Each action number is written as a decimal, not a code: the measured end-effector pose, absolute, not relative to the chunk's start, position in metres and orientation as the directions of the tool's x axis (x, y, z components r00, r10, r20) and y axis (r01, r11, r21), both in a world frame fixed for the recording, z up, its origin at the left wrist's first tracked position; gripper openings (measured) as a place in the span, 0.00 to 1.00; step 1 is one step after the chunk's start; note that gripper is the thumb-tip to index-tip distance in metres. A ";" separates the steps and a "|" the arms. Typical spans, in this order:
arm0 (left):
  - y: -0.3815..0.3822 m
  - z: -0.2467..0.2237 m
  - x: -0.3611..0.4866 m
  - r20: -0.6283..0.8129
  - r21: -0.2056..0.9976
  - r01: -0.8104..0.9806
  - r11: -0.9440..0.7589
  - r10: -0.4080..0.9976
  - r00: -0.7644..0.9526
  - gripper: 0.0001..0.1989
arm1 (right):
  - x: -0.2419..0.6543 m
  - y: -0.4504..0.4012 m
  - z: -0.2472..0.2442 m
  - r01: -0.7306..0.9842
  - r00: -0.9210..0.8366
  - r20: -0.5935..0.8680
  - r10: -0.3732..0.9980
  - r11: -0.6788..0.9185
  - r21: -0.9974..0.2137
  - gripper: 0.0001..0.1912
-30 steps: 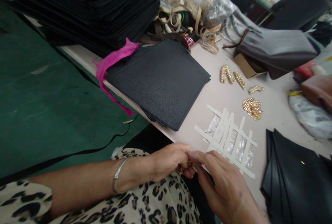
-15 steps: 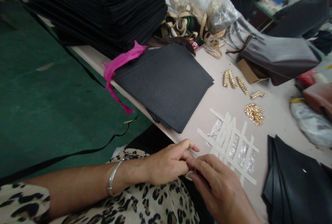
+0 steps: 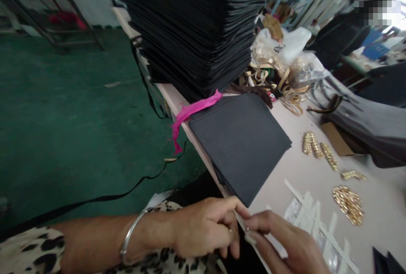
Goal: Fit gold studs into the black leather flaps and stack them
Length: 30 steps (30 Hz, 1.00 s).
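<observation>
My left hand (image 3: 206,227), with a silver bangle (image 3: 133,236) on the wrist, is at the table's near edge. Its index finger reaches out to my right hand's fingertips; the other fingers curl toward the thumb, with a tiny gold glint by them that I cannot make out. My right hand (image 3: 288,240) pinches thumb and forefinger together around something small and pale, too blurred to name. Just beyond lies a pile of black leather-like sheets (image 3: 241,143). White strips (image 3: 311,210) laid across clear plastic are partly behind my right hand.
A tall stack of black sheets (image 3: 190,24) stands at the table's far left. A pink cloth strip (image 3: 193,109) hangs over the edge. Gold metal pieces (image 3: 349,204) lie in heaps and rows at right. Plastic bags (image 3: 304,69) and tan straps (image 3: 290,100) sit at the back.
The view has swung left and up, so table things appear lower and further right. My left index finger has straightened toward my right fingertips, and the two hands have drawn slightly apart.
</observation>
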State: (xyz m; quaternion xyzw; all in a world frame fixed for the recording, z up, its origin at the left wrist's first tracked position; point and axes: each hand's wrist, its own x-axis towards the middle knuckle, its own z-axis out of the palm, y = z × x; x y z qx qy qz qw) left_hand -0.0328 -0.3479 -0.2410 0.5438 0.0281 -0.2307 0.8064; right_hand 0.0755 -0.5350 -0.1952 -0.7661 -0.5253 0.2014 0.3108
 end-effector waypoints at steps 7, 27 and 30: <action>-0.321 -0.246 -0.039 -0.475 0.824 0.330 0.460 0.244 0.845 0.15 | 0.131 -0.464 -0.216 0.746 0.631 0.281 0.723 -0.464 -0.478 0.08; -0.316 -0.237 -0.027 -0.359 0.829 0.212 0.518 0.202 0.911 0.08 | 0.111 -0.464 -0.230 0.009 0.718 -0.313 0.622 -0.458 -0.889 0.15; -0.313 -0.239 -0.023 -0.421 0.799 0.277 0.534 0.166 0.892 0.10 | 0.117 -0.456 -0.228 -0.040 0.713 -0.336 0.616 -0.443 -0.896 0.16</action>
